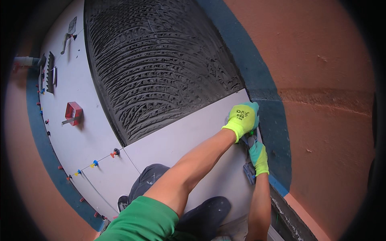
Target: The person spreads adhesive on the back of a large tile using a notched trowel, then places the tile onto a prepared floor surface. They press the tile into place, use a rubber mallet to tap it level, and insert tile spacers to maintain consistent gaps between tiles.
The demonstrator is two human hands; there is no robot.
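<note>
My right hand [259, 156], in a yellow-green and teal work glove, is wrapped round the handle of a dark cordless power tool [251, 141]. A small green lit display shows on the tool, with its battery block below my hand. My left hand [243, 117], gloved alike, is closed over the tool's far end; its fingertips and what lies beneath them are hidden. Both hands are at the right edge of a pale tile [183, 128], beside the wall. Beyond that tile spreads a bed of combed dark grey mortar [161, 68].
Laid tiles [82, 102] at left carry a red box-like holder [73, 113], a notched trowel [50, 73] and a margin trowel [69, 34]. Coloured tile levelling clips [95, 164] stand along the joints. A blue-banded wall [270, 132] borders the right. My knees are below my left arm.
</note>
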